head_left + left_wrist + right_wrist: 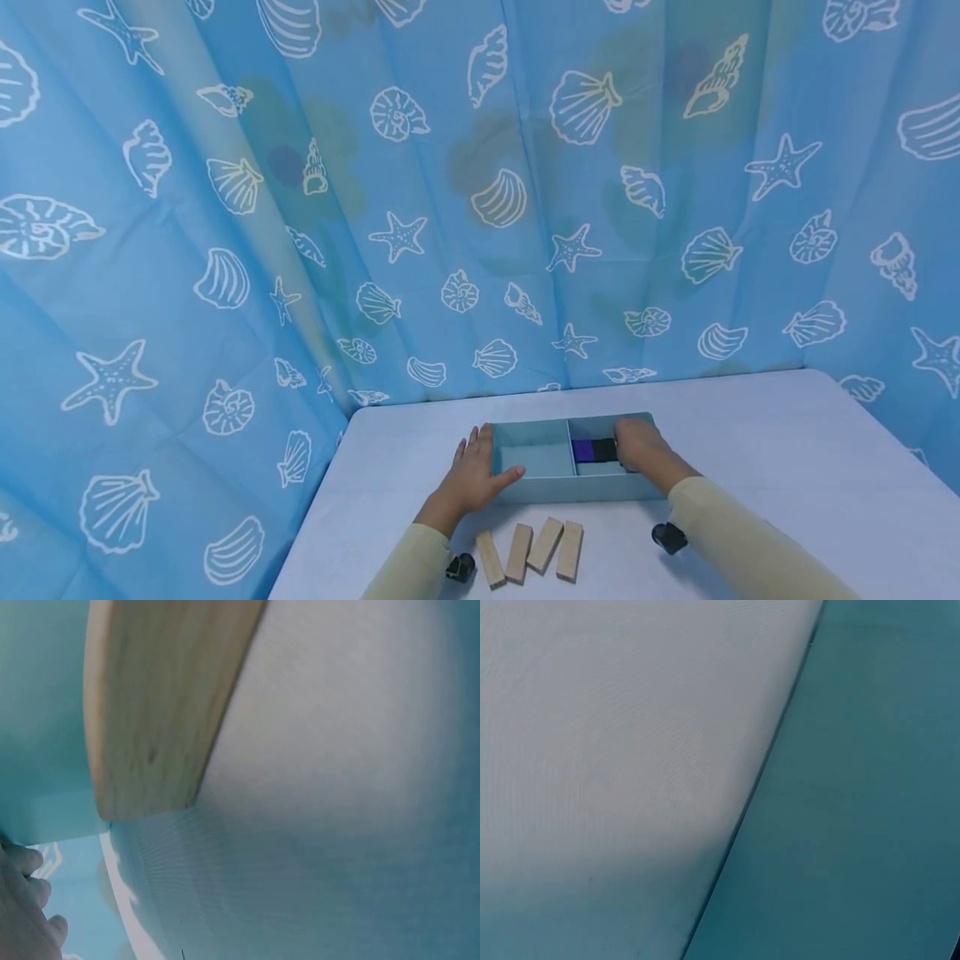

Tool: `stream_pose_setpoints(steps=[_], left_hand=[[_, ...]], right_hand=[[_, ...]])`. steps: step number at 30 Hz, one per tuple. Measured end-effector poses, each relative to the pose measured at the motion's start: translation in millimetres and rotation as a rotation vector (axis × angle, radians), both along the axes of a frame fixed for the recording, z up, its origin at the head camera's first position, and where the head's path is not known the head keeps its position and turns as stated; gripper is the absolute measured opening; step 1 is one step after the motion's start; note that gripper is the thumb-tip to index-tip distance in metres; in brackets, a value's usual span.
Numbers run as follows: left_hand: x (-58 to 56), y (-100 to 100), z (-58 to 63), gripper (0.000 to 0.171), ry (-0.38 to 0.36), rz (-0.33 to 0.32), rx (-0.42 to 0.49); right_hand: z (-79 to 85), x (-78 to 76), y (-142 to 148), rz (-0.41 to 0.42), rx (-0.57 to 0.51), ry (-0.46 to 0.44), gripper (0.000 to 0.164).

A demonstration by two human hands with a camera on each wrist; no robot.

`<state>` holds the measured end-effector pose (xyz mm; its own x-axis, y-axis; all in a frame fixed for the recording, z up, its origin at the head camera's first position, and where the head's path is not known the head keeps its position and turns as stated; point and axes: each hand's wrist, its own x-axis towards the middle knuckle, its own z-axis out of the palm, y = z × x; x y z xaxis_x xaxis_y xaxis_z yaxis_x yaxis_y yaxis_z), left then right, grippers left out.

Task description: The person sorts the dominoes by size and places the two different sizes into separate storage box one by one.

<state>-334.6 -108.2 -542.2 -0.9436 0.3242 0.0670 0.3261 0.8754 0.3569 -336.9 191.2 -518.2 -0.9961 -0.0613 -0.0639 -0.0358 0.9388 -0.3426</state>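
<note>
A pale blue-green box (pixel 585 490) with two compartments stands on the table. My left hand (pixel 474 477) lies against its left end, fingers extended and thumb reaching toward the front rim; in the left wrist view, fingertips (pixel 30 889) show at the lower left. My right hand (pixel 640 447) reaches into the right compartment at its right end. Its fingertips are hidden, so I cannot tell whether they grip anything. Beside them in that compartment lie a purple piece (pixel 582 451) and a black piece (pixel 604 451). The left compartment's floor (pixel 534 460) is bare.
Several wooden blocks (pixel 519 553) lie in a loose row in front of the box. One wooden block (pixel 161 712) looms close in the left wrist view. White cloth (pixel 787 467) covers the table, and a blue shell-patterned curtain (pixel 450 208) hangs behind it.
</note>
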Motion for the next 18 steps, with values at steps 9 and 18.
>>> stream_pose_setpoints(steps=[9,18], left_hand=[[2.2,-0.3,6.1,0.103,-0.024,0.002,0.019],[3.2,-1.0,3.7,0.102,-0.023,0.004,0.008]], right_hand=[[-2.2,-1.9,-1.1,-0.032,-0.035,-0.030,0.003],[-4.9,-2.1,-3.6,-0.045,-0.038,-0.065,0.006]])
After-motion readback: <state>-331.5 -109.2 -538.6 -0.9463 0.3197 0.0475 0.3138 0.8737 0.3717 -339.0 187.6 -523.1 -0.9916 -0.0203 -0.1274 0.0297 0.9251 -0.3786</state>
